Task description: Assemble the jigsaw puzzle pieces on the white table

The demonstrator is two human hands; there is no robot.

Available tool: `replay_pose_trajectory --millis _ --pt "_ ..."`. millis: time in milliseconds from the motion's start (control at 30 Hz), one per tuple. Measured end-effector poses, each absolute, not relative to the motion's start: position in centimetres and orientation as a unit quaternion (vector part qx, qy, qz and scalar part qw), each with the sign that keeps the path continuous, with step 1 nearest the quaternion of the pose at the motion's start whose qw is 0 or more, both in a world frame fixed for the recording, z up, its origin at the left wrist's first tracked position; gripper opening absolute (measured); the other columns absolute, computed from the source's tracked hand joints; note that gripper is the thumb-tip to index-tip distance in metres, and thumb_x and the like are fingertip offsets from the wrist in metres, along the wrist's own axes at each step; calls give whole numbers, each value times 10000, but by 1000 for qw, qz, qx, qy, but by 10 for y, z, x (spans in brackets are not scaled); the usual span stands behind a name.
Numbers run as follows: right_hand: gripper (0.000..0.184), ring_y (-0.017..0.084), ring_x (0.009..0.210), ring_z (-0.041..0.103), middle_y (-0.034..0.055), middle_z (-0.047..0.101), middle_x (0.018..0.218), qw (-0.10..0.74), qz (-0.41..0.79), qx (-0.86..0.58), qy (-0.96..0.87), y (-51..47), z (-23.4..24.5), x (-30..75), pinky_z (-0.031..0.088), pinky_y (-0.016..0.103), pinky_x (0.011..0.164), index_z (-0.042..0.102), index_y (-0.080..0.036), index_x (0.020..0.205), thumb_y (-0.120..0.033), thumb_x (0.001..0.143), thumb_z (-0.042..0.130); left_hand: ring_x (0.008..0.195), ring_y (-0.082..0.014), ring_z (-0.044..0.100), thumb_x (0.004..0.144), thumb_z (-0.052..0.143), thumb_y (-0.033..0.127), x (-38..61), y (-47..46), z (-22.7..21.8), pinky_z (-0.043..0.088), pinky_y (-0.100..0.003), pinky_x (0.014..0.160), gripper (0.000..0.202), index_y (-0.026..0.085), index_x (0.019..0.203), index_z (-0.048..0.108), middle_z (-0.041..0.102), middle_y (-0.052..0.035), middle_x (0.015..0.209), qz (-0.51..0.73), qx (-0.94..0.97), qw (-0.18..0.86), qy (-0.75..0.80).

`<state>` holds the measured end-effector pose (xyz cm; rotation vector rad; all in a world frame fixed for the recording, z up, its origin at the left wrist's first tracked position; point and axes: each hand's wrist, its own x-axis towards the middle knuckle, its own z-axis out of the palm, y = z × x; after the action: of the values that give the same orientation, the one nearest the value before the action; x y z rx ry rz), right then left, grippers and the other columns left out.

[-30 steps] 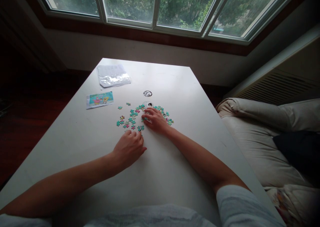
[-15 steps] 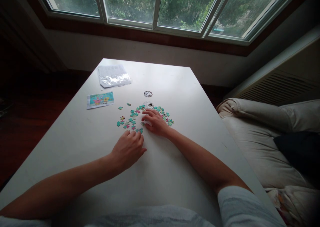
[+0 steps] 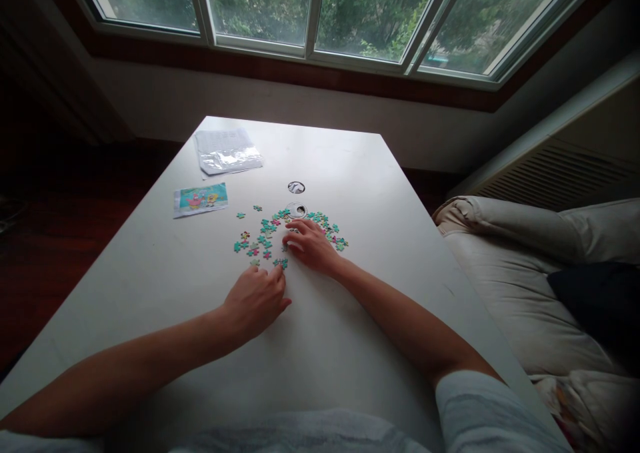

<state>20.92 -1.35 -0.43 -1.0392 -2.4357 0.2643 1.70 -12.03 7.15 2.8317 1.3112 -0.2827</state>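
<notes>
Several small teal and pink puzzle pieces (image 3: 264, 234) lie scattered in the middle of a white table (image 3: 350, 320). My left hand (image 3: 256, 298) rests palm down on the table at the near edge of the pieces, its fingers loosely curled, the fingertips touching a piece (image 3: 283, 262). My right hand (image 3: 311, 243) lies among the pieces on the right side, fingers bent and pressed down on pieces beneath them. What the right fingers hold is hidden.
A picture card (image 3: 200, 199) lies left of the pieces, with a clear plastic bag (image 3: 226, 151) beyond it. Two small round objects (image 3: 296, 187) sit behind the pieces. A cream sofa (image 3: 540, 286) stands at the right; windows (image 3: 310, 6) fill the far wall.
My left hand has drawn back slightly towards me and its fingers have spread a little. My right hand has shifted slightly towards me among the pieces.
</notes>
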Motion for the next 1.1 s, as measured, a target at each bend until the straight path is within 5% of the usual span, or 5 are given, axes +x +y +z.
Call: replay_pose_trajectory --millis 200,500,667,867,1100 --pt "99 279 1307 438 73 612 1301 237 90 -388 -886 -16 -1 210 336 502 1108 695 -264 1007 -261 915 657 844 -254 691 961 557 454 17 -120 73 459 -377 744 413 106 1148 679 677 -179 1174 -93 903 6 420" --pt "87 291 1319 431 77 609 1325 225 109 -361 -898 -16 5 209 317 496 1106 656 -230 955 -227 878 696 838 -257 691 963 551 451 18 -120 76 482 -391 747 404 110 1141 674 680 -168 1159 -95 904 14 416" --pt "99 239 1166 551 45 713 1096 277 150 -320 -894 -17 6 207 333 433 1086 632 -233 899 -143 861 646 827 -258 689 958 561 443 19 -120 75 489 -396 733 374 129 1127 676 681 -150 1144 -90 909 16 407" --pt "119 161 814 629 7 704 853 329 269 -308 -851 -18 9 208 439 332 926 604 -206 857 -93 820 598 838 -253 687 954 572 437 19 -119 74 484 -392 750 400 119 1184 655 665 -166 1176 -87 911 16 403" --pt "153 110 702 578 -17 662 782 296 332 -322 -835 -18 8 207 439 219 706 664 -184 910 -93 808 595 833 -255 677 957 563 448 18 -120 70 479 -400 744 402 123 1175 651 664 -162 1162 -82 914 16 398"
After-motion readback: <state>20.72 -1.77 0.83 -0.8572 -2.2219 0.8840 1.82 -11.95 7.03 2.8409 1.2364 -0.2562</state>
